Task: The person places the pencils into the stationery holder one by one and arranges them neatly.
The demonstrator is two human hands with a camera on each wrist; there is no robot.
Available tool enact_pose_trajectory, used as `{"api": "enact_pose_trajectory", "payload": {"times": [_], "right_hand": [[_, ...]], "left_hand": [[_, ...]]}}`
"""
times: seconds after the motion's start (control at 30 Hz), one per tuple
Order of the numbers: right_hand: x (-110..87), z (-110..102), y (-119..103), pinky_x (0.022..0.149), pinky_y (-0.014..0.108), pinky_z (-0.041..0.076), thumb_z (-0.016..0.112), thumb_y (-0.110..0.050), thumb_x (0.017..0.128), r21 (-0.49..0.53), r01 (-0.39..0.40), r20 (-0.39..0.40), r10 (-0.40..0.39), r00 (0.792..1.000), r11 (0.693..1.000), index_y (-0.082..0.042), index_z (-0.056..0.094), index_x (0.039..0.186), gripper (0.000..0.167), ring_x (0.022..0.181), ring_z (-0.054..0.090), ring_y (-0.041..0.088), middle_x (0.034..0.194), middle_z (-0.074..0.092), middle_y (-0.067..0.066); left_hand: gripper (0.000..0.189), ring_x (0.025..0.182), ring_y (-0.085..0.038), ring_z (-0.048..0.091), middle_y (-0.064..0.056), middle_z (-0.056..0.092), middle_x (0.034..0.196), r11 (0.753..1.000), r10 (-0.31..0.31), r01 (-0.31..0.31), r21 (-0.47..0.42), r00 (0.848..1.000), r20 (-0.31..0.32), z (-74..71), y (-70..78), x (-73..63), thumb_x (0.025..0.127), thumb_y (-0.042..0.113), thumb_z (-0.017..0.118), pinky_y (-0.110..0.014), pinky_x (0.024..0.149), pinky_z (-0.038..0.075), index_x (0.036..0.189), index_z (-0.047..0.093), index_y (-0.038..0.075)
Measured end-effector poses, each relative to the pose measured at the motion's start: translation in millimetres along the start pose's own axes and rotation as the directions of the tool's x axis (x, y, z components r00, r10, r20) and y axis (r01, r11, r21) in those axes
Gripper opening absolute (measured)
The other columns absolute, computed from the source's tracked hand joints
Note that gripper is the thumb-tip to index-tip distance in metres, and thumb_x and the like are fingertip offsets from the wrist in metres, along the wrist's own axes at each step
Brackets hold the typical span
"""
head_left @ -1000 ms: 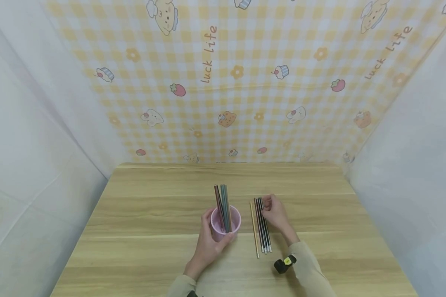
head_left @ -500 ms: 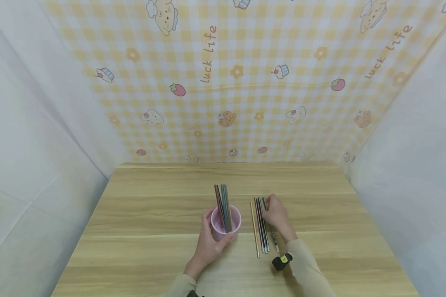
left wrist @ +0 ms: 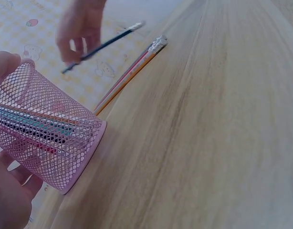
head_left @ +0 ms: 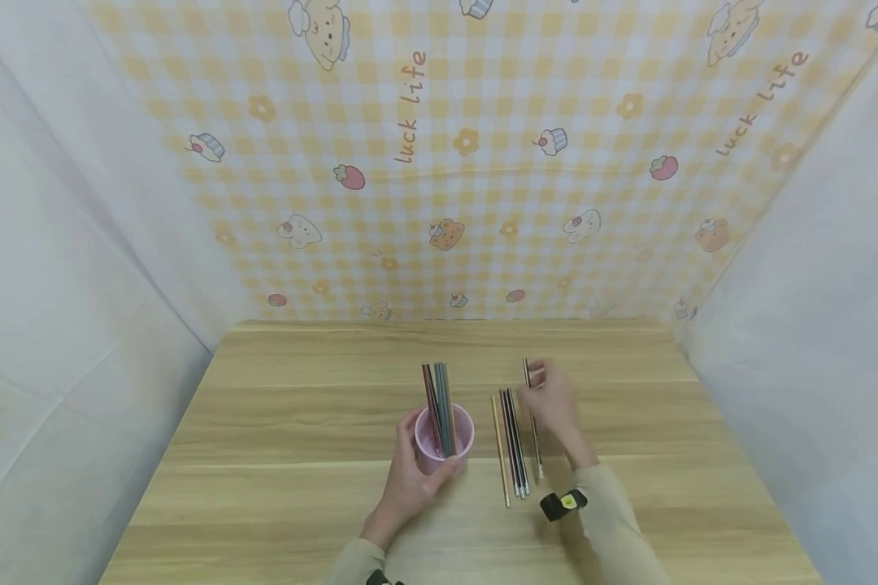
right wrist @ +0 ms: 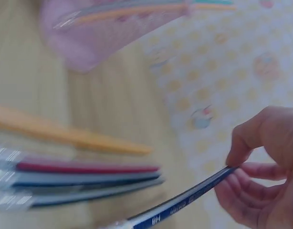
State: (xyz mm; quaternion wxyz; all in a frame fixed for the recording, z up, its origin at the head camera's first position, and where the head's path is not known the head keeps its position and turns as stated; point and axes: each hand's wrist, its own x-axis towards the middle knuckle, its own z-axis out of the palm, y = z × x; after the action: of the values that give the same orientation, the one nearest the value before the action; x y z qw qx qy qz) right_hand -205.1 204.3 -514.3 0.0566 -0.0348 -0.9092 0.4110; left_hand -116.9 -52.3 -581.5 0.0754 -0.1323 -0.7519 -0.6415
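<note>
My left hand [head_left: 406, 481] grips a pink mesh pencil cup [left wrist: 72, 107], with fingers and thumb around its sides. Several pencils [head_left: 441, 394], reddish, teal and dark ones among them, stand leaning in the cup. To the right, my right hand [head_left: 554, 404] pinches a dark blue pencil [right wrist: 177, 201] near one end between thumb and fingers. Its white-tipped end points back toward me, and the left wrist view has it raised above the table. Left of that hand lie a yellow pencil [head_left: 501, 455] and a row of reddish and dark pencils [head_left: 515, 447].
The wooden table [head_left: 285, 455] carries all of this. A yellow-checked cloth [head_left: 505, 187] with printed figures hangs behind its far edge, and white sheets [head_left: 812, 309] close off both sides. A black strapped device [head_left: 563, 504] sits on the right wrist.
My right hand has drawn one dark pencil away from the right of the row, then moved it farther from me. The left hand and cup have stayed in place.
</note>
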Motion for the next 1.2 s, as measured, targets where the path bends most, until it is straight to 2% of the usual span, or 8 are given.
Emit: {"api": "enact_pose_trajectory", "payload": {"times": [0.13, 0.3, 0.47, 0.53, 0.67, 0.8, 0.93, 1.2], "right_hand": [[2.0, -9.7, -22.4, 0.064, 0.028, 0.058, 0.072, -0.006, 0.083, 0.124, 0.043, -0.067, -0.034, 0.997, 0.991, -0.001, 0.058, 0.128, 0.047, 0.086, 0.069, 0.029, 0.1, 0.067, 0.017], [0.3, -17.8, -46.6, 0.065, 0.025, 0.057, 0.068, -0.004, 0.084, 0.264, 0.069, -0.098, -0.045, 0.994, 0.962, -0.004, 0.058, 0.129, 0.047, 0.085, 0.067, 0.024, 0.104, 0.065, 0.016], [-3.1, -21.5, -66.6, 0.066, 0.032, 0.062, 0.064, 0.003, 0.082, 0.427, 0.105, -0.11, -0.063, 0.992, 0.898, -0.003, 0.058, 0.128, 0.047, 0.08, 0.065, 0.017, 0.103, 0.063, 0.015], [-5.1, -22.0, -74.5, 0.066, 0.036, 0.064, 0.063, 0.007, 0.081, 0.474, 0.146, -0.131, -0.095, 0.987, 0.868, 0.0, 0.058, 0.127, 0.047, 0.078, 0.065, 0.015, 0.101, 0.062, 0.015], [-7.9, -19.8, -88.4, 0.07, 0.029, 0.062, 0.062, 0.013, 0.079, 0.503, 0.266, -0.196, -0.191, 0.962, 0.822, 0.003, 0.058, 0.124, 0.047, 0.078, 0.063, 0.012, 0.099, 0.063, 0.02], [-8.6, -12.6, -96.5, 0.069, 0.024, 0.061, 0.061, 0.017, 0.078, 0.532, 0.332, -0.216, -0.254, 0.943, 0.779, 0.004, 0.057, 0.124, 0.047, 0.082, 0.063, 0.013, 0.1, 0.063, 0.024], [-9.1, -2.1, -100.6, 0.064, 0.025, 0.062, 0.062, 0.018, 0.079, 0.542, 0.326, -0.182, -0.27, 0.945, 0.774, 0.003, 0.057, 0.125, 0.048, 0.084, 0.064, 0.016, 0.102, 0.063, 0.025], [-18.3, 12.1, -110.4, 0.064, 0.018, 0.058, 0.062, 0.015, 0.082, 0.451, 0.3, -0.038, -0.318, 0.947, 0.841, 0.009, 0.055, 0.127, 0.045, 0.086, 0.065, 0.027, 0.102, 0.063, 0.028]], "left_hand": [[0.093, 0.137, -0.034, 0.049, -0.013, 0.046, 0.151, 1.0, 0.0, 0.0, 0.006, 1.0, 0.011, -1.3, 0.0, 0.2, 0.079, 0.023, 0.087, -0.06, 0.115, 0.038, 0.15, 0.028, 0.016], [0.093, 0.136, -0.031, 0.05, -0.01, 0.047, 0.15, 1.0, -0.012, 0.012, 0.0, 1.0, 0.014, -0.9, -0.5, 0.2, 0.078, 0.022, 0.088, -0.057, 0.115, 0.039, 0.15, 0.028, 0.016], [0.093, 0.136, -0.03, 0.051, -0.01, 0.047, 0.15, 1.0, -0.015, 0.015, -0.012, 1.0, 0.013, -0.4, -1.3, -0.1, 0.078, 0.023, 0.088, -0.058, 0.115, 0.039, 0.15, 0.029, 0.017], [0.092, 0.136, -0.031, 0.051, -0.01, 0.047, 0.15, 1.0, -0.011, 0.011, -0.01, 1.0, 0.011, -0.5, -1.5, -0.1, 0.078, 0.024, 0.088, -0.058, 0.115, 0.039, 0.15, 0.029, 0.017], [0.091, 0.135, -0.034, 0.051, -0.012, 0.047, 0.149, 1.0, 0.008, -0.007, -0.005, 1.0, 0.01, -0.4, -2.9, 0.1, 0.08, 0.023, 0.087, -0.06, 0.114, 0.04, 0.15, 0.029, 0.016], [0.09, 0.134, -0.034, 0.052, -0.013, 0.048, 0.148, 1.0, 0.02, -0.02, -0.005, 1.0, 0.003, 0.0, -3.1, 0.4, 0.08, 0.021, 0.086, -0.061, 0.114, 0.039, 0.15, 0.029, 0.015], [0.09, 0.134, -0.035, 0.052, -0.014, 0.048, 0.149, 1.0, 0.03, -0.03, -0.01, 1.0, -0.002, 0.6, -2.2, 1.0, 0.08, 0.02, 0.087, -0.061, 0.114, 0.039, 0.15, 0.03, 0.014], [0.091, 0.135, -0.033, 0.051, -0.013, 0.048, 0.149, 0.999, 0.041, -0.041, -0.013, 0.999, -0.003, 0.8, -1.6, 1.2, 0.08, 0.022, 0.087, -0.06, 0.114, 0.039, 0.15, 0.03, 0.01]]}}
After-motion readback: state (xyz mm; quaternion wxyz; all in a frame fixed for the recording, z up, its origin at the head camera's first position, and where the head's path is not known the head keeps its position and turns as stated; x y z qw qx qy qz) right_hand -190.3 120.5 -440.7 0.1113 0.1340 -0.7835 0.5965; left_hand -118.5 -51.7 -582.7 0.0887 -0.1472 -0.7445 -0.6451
